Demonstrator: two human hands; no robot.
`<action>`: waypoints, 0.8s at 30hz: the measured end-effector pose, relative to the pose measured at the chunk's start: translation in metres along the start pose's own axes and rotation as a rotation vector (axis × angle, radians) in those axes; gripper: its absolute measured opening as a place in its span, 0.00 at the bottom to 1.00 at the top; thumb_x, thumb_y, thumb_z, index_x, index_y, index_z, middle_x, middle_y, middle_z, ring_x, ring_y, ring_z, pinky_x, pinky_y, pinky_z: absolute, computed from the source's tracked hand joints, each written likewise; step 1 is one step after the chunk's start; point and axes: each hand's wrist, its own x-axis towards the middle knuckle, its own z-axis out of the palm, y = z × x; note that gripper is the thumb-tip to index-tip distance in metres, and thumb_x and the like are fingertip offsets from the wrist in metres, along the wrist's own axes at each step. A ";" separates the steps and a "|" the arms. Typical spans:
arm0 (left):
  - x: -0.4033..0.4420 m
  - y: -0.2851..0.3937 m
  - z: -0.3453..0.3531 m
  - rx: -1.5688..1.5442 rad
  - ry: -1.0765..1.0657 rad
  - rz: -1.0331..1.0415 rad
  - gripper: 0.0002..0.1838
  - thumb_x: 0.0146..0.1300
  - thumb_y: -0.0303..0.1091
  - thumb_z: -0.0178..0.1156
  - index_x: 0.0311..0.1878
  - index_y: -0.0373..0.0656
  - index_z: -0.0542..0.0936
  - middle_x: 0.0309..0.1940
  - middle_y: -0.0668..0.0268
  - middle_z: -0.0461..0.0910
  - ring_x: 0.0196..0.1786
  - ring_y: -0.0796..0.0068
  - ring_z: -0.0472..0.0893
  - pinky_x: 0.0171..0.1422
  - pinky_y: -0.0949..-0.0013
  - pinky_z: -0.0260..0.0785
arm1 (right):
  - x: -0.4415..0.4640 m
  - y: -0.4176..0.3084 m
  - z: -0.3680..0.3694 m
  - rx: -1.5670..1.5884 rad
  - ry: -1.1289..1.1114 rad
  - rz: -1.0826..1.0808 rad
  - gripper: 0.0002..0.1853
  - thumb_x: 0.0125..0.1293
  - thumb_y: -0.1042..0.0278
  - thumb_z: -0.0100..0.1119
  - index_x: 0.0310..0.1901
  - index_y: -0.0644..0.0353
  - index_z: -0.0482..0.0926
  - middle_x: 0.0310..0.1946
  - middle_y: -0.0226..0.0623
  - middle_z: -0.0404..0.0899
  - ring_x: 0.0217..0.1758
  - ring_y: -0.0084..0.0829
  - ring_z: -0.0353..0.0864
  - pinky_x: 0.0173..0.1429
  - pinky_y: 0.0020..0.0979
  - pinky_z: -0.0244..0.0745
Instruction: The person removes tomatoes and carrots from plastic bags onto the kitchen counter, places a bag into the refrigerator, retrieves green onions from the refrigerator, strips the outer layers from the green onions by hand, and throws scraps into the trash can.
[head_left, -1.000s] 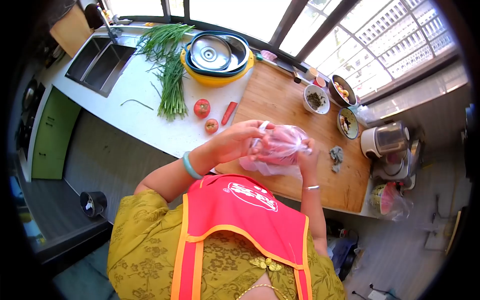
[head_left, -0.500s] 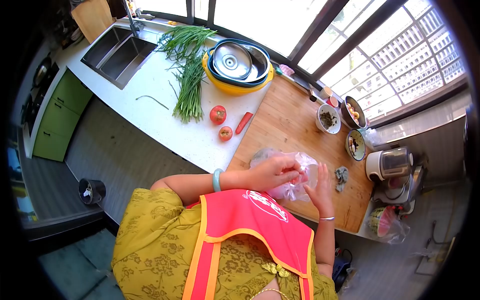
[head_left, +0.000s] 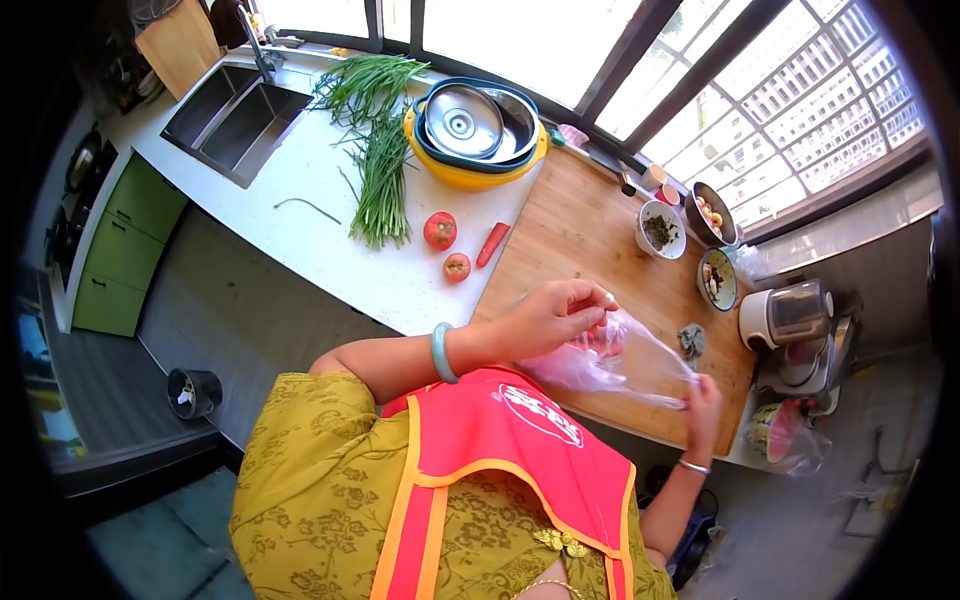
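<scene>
A thin clear-pink plastic bag (head_left: 580, 368) lies over the front of the wooden board (head_left: 570, 240), pinkish contents showing inside it. My left hand (head_left: 563, 318), jade bangle at its wrist, is above the bag with fingers pinched on its edge. Off to the right, my right hand (head_left: 703, 400), with a silver bracelet, is closed on the bag's other edge, which is stretched taut between the two hands. Close to the bag on its right is a crumpled grey cloth (head_left: 692, 341).
Left of the board are two tomatoes (head_left: 440, 231), a red carrot-like piece (head_left: 492, 244), green stalks (head_left: 380, 190) and a yellow basin (head_left: 470, 176). Behind and right stand bowls (head_left: 661, 229) and an appliance (head_left: 785, 316). A sink (head_left: 240, 120) is far left.
My right hand has moved right and down, pulling the bag's edge outward. My left hand has risen slightly. The bag, bunched a second ago, is now spread wide.
</scene>
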 end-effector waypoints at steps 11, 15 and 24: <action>0.008 0.009 0.036 0.183 -0.173 -0.083 0.14 0.59 0.28 0.54 0.48 0.39 0.69 0.42 0.59 0.70 0.49 0.70 0.72 0.52 0.70 0.64 | -0.039 -0.130 0.046 0.083 0.073 -0.316 0.03 0.54 0.80 0.54 0.31 0.63 0.73 0.16 0.24 0.66 0.19 0.13 0.63 0.23 0.17 0.57; 0.005 -0.024 0.040 0.729 -0.353 0.368 0.19 0.53 0.30 0.59 0.48 0.39 0.68 0.38 0.59 0.73 0.43 0.66 0.74 0.47 0.67 0.66 | -0.042 -0.136 0.066 0.127 -0.060 -0.472 0.05 0.53 0.81 0.55 0.32 0.62 0.73 0.19 0.28 0.70 0.22 0.15 0.66 0.25 0.19 0.62; 0.006 -0.054 0.021 0.692 -0.306 0.147 0.08 0.61 0.26 0.47 0.40 0.35 0.74 0.33 0.56 0.77 0.38 0.65 0.76 0.41 0.65 0.68 | -0.033 -0.133 0.071 0.095 -0.040 -0.804 0.13 0.52 0.75 0.56 0.42 0.63 0.74 0.33 0.42 0.74 0.37 0.38 0.75 0.42 0.35 0.70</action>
